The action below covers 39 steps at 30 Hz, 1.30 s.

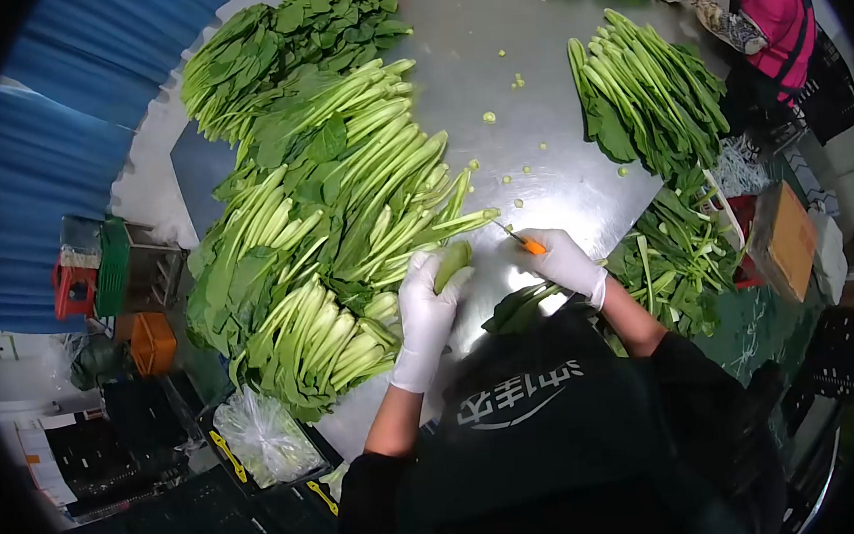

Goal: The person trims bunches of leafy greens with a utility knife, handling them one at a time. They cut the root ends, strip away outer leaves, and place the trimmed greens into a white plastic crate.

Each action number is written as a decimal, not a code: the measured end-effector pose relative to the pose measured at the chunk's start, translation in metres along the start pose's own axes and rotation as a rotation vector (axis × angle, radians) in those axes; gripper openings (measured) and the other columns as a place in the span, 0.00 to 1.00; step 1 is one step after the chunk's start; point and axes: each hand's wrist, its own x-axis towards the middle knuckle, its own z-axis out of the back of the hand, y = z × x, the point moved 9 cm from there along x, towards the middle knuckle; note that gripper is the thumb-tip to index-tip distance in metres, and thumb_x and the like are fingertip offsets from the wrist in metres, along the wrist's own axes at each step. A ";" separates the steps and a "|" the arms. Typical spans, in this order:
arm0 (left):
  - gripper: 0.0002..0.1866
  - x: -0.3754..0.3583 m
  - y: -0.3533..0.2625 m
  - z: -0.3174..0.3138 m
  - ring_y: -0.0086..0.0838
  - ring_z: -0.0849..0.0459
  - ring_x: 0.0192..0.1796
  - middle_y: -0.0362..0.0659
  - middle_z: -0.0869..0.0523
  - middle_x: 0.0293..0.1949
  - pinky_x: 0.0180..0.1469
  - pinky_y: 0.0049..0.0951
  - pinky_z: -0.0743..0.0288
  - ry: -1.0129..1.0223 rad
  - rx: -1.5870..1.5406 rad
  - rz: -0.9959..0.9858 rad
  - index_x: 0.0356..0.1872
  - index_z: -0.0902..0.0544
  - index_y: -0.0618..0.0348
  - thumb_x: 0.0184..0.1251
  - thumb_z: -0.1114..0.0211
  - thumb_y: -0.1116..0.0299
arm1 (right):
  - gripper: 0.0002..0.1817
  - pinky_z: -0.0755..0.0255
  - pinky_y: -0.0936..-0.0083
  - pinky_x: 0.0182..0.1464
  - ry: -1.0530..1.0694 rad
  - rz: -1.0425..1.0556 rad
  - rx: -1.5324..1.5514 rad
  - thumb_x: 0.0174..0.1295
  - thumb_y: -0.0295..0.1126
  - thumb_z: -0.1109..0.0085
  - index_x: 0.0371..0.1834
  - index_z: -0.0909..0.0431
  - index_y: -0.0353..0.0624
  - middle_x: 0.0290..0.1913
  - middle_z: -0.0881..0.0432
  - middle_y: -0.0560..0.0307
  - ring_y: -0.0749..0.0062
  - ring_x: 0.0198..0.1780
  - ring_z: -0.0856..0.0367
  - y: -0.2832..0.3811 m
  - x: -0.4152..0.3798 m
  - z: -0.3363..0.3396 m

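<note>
My left hand (433, 312), in a white glove, is closed on a green leafy stem (454, 265) at the table's near edge. My right hand (559, 259), also gloved, grips a small knife with an orange handle (531, 246); its thin blade points up and left, near the end of a pale stalk (473, 219). Beyond my left hand, a long heap of leafy greens (370, 181) covers the left side of the table. A few dark leaves (518, 307) lie between my hands, close to my apron.
The metal table (470, 53) carries scattered cut stem ends. Another bundle of greens (649, 94) lies at the right, with loose leaves (672, 258) nearer. A co-worker in pink (773, 14) stands at the far right. Bagged produce (265, 435) sits in a crate at lower left.
</note>
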 end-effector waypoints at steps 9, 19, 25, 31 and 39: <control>0.16 0.023 0.015 -0.022 0.20 0.21 0.36 0.39 0.15 0.35 0.41 0.21 0.26 0.172 -0.205 0.185 0.48 0.21 0.64 0.57 0.33 0.76 | 0.13 0.37 0.85 0.29 0.006 0.250 0.196 0.52 0.27 0.33 0.40 0.20 0.36 0.25 0.28 0.69 0.86 0.26 0.34 0.072 0.012 -0.007; 0.23 0.086 0.027 -0.063 0.41 0.16 0.35 0.47 0.15 0.31 0.39 0.36 0.24 0.493 0.311 0.225 0.40 0.17 0.52 0.48 0.31 0.47 | 0.12 0.31 0.86 0.39 0.060 0.048 0.244 0.51 0.25 0.34 0.38 0.21 0.35 0.30 0.22 0.68 0.86 0.33 0.28 -0.001 0.043 0.017; 0.08 0.163 0.046 0.010 0.44 0.18 0.33 0.47 0.18 0.31 0.34 0.40 0.25 -0.110 0.750 0.005 0.29 0.20 0.55 0.49 0.32 0.65 | 0.19 0.27 0.80 0.45 -0.244 0.033 0.158 0.52 0.25 0.33 0.48 0.23 0.31 0.39 0.19 0.55 0.75 0.40 0.22 -0.097 0.045 0.081; 0.16 0.218 0.081 0.018 0.40 0.20 0.44 0.45 0.19 0.39 0.42 0.38 0.23 -0.059 0.875 0.012 0.35 0.17 0.55 0.43 0.25 0.63 | 0.21 0.28 0.76 0.44 -0.415 0.142 0.071 0.53 0.31 0.31 0.47 0.22 0.32 0.38 0.20 0.53 0.71 0.39 0.23 -0.011 0.039 0.071; 0.15 0.115 -0.021 0.046 0.38 0.20 0.37 0.41 0.21 0.30 0.37 0.35 0.25 -0.084 0.524 -0.226 0.37 0.18 0.49 0.44 0.29 0.70 | 0.18 0.26 0.69 0.46 -0.329 0.309 -0.125 0.57 0.36 0.39 0.48 0.22 0.39 0.42 0.19 0.45 0.52 0.42 0.19 0.038 0.036 0.034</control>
